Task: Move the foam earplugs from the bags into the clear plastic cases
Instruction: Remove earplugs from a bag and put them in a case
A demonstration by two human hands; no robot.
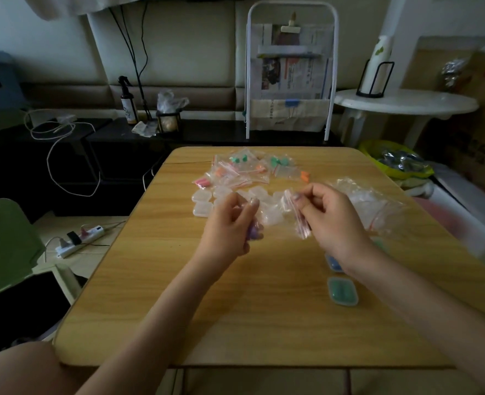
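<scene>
My left hand [230, 226] is curled, fingers pressed together around purple earplugs [255, 233] that show just below my fingertips. My right hand [329, 220] pinches an emptied little bag [298, 216] by its red zip strip, thumb against forefinger, the film hanging down between my two hands.

The plugs should be nearly weightless and squashy — they will spring back if I squeeze, so a loose hold around the middle seems best. The bag is thin, slick and floppy; the stiffer zip edge looks like the only sure place to grip it.

Beyond my fingertips lie the empty clear cases [207, 202], and farther out the pile of filled bags [235, 169] with orange, green and pink plugs. Near my right wrist sits a filled case [342, 290] holding green plugs; a larger clear bag [369, 206] lies past my right knuckles.

The wooden table [207, 323] is smooth and flat — light things may skid. The room is dim and cluttered.
</scene>
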